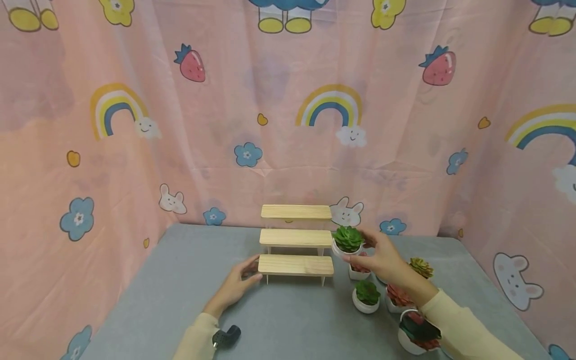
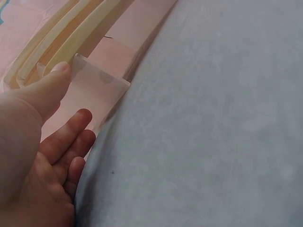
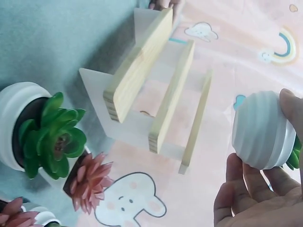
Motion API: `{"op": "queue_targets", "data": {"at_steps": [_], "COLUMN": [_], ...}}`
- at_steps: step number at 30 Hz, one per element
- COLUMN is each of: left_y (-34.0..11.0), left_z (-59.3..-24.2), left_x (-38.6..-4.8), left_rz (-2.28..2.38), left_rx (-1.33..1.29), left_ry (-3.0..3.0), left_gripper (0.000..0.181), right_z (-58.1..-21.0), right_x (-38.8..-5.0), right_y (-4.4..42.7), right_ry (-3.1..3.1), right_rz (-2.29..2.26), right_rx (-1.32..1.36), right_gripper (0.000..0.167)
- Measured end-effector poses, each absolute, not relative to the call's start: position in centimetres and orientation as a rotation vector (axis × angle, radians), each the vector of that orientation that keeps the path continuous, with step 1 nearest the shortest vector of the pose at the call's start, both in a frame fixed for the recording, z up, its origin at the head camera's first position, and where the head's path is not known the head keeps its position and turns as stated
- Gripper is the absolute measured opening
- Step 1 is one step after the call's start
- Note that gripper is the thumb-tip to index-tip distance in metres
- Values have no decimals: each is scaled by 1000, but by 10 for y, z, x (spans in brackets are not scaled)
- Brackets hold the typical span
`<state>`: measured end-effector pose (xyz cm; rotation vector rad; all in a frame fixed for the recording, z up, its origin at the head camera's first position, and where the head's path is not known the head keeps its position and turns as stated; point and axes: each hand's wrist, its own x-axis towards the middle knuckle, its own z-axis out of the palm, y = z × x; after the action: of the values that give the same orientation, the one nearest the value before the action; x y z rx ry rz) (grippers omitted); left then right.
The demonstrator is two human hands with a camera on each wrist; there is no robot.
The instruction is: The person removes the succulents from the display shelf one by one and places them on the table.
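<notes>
A three-tier stand with pale wooden boards (image 1: pixel 295 265) and clear side panels (image 2: pixel 94 85) stands on the grey table. My left hand (image 1: pixel 235 287) holds the left end of its lowest board, the thumb at the front corner; in the left wrist view the index finger is hidden. My right hand (image 1: pixel 382 256) grips a green succulent (image 1: pixel 348 238) in a round white pot (image 3: pixel 263 130), raised off the table beside the right end of the middle board. The right wrist view shows the thumb on one side of the ribbed pot and fingers on the other.
Right of the stand are a green succulent in a white pot (image 1: pixel 366 297), a pink one in a square pot (image 3: pixel 90 179), a reddish one (image 1: pixel 398 296), a yellowish one (image 1: pixel 421 267) and a dark-leaved pot (image 1: pixel 418 330). A pink patterned curtain (image 1: pixel 279 175) hangs behind.
</notes>
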<state>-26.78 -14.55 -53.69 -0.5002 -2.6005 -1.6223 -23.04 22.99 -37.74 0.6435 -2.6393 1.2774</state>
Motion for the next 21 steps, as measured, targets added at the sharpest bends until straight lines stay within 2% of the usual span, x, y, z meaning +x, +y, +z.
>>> {"op": "queue_targets", "data": {"at_steps": [15, 21], "left_y": [-146, -145], "left_z": [-537, -538], "left_x": [-267, -268], "left_rz": [-1646, -1648], "left_rx": [-466, -483], "left_ry": [-2622, -2604], "left_gripper": [59, 59], "right_z": [-392, -397], "right_x": [-206, -197], "right_y": [247, 252], "right_ry": [-2705, -2709], "right_rz": [1326, 1338], "right_rx": [538, 489], "right_gripper": [69, 65]}}
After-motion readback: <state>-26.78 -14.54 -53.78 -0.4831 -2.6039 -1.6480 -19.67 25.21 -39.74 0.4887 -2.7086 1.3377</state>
